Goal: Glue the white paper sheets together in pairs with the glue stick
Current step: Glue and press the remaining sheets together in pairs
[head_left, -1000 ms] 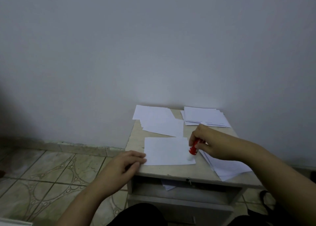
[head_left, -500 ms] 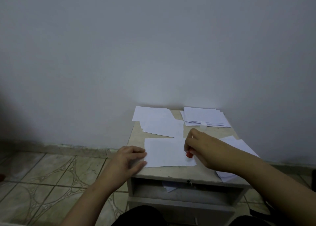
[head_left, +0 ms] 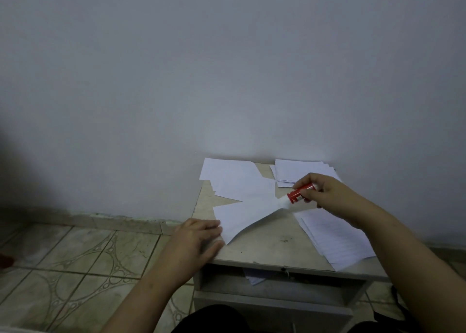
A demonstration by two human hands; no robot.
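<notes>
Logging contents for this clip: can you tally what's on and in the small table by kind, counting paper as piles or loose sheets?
Paper piles on the table top: 3, back left, back right, near right
Single sheet being glued: 1
Glue stick: 1
Paper in the open compartment below: 1
Total: 6

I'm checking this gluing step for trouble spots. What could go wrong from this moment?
1. The sheet clings to the glue stick in the right hand and its right end is lifted; pulling further may crease or tear it.
2. The left hand pins only the sheet's left edge, so it could slide.
3. The pile at the table's front-right corner overhangs and could be knocked off.
</notes>
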